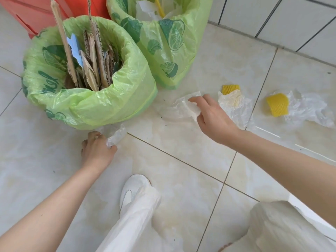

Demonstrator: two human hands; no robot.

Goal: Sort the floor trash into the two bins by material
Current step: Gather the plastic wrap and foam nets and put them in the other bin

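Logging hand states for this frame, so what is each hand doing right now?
Left hand: closed on a crumpled clear plastic piece.
Right hand: pinching a clear plastic bag on the floor.

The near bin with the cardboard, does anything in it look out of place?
Mostly cardboard strips stand in the near bin, but a shiny blue-silver sheet sits among them; it looks like foil or plastic rather than cardboard, though I can't tell for sure.

I'm in a home utility corner: glossy beige floor tiles (181, 148), white tiled wall (291, 19), two green-bag-lined bins (101, 106).
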